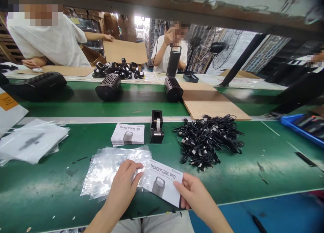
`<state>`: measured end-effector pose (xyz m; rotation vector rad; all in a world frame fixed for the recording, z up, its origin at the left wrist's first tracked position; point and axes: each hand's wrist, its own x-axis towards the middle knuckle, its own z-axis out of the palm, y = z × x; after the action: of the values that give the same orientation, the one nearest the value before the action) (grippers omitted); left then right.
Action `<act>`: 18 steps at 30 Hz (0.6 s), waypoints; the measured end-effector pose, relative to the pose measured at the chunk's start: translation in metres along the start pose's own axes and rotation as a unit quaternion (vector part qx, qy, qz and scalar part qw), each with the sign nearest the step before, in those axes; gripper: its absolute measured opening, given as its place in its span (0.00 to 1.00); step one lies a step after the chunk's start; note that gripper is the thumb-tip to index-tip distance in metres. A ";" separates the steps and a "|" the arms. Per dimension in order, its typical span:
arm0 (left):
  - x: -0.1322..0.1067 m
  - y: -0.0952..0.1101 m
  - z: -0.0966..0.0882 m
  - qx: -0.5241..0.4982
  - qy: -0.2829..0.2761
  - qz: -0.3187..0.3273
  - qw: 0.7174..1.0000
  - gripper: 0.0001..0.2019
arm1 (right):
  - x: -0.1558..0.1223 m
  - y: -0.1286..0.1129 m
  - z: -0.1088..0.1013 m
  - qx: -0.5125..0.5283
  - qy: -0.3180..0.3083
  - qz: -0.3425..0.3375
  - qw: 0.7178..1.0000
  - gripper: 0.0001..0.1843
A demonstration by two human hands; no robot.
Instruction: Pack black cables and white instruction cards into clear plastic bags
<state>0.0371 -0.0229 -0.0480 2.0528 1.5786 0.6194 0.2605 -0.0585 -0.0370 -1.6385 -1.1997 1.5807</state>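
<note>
My right hand [191, 190] grips the right edge of a printed leaflet [165, 182] marked "Thunder Trail Pro", thumb on top. The leaflet's left end meets the mouth of a clear plastic bag [145, 179]; I cannot tell how far it lies inside. My left hand [126, 179] has its thumb and fingers curled at that bag's edge, over a spread pile of clear plastic bags [98, 175]. Behind the pile lies a stack of the same leaflets [128, 134]. Right of that stack stands a black tape dispenser [157, 128].
A heap of black cables [207, 140] lies to the right, and filled bags [32, 141] to the left. Black speakers [108, 86] rest on the green belt beside a cardboard sheet [215, 101]. A blue tray [303, 130] sits far right. Co-workers [50, 40] are across the belt.
</note>
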 end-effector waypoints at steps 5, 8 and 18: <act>0.000 -0.003 0.002 0.019 0.007 0.043 0.999 0.07 | 0.017 -0.010 -0.005 -0.008 -0.053 -0.012 0.998 0.12; 0.002 -0.005 0.006 0.043 0.017 0.065 0.997 0.07 | 0.021 -0.013 -0.005 0.007 -0.070 -0.030 0.997 0.12; 0.005 0.005 -0.009 -0.049 -0.030 0.027 0.998 0.11 | 0.037 -0.024 0.025 0.094 -0.031 -0.012 0.995 0.12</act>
<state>0.0362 -0.0187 -0.0375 2.0285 1.4355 0.6349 0.2274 -0.0199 -0.0372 -1.4595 -1.0624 1.6848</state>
